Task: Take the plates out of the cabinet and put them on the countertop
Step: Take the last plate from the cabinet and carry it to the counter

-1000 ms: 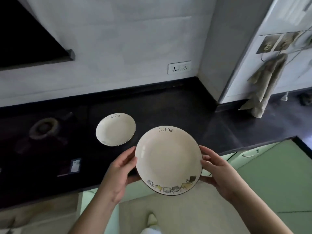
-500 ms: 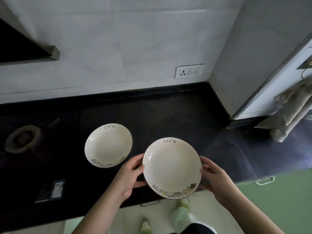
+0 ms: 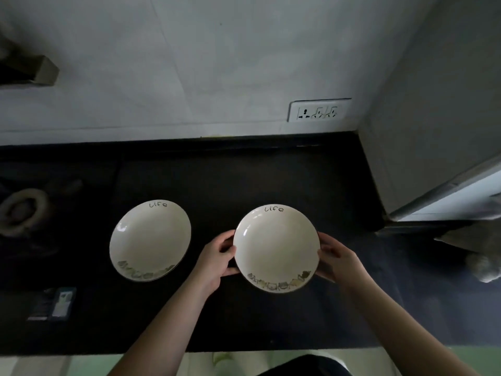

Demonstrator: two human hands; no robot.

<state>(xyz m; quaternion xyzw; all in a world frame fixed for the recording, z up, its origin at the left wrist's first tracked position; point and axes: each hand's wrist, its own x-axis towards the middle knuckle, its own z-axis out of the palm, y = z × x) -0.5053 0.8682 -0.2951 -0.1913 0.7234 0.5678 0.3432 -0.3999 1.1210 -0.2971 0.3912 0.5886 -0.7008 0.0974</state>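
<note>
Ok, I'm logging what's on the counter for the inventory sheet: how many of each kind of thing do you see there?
Plates: 2, one lying on the countertop at left, one held by both hands at right.
Small dark packet: 1.
Ring-shaped object, too dim to identify: 1.
Total: 4.

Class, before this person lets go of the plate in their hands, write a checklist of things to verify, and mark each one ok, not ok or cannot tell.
1. Left hand and right hand grip opposite rims of the held plate: ok.
2. Held plate roughly level: ok.
3. Held plate clear of the first plate, a gap between them: ok.
4. Dark countertop around it bare: ok.
5. Held plate already resting on the countertop: cannot tell.
6. Well back from the front edge: ok.
</note>
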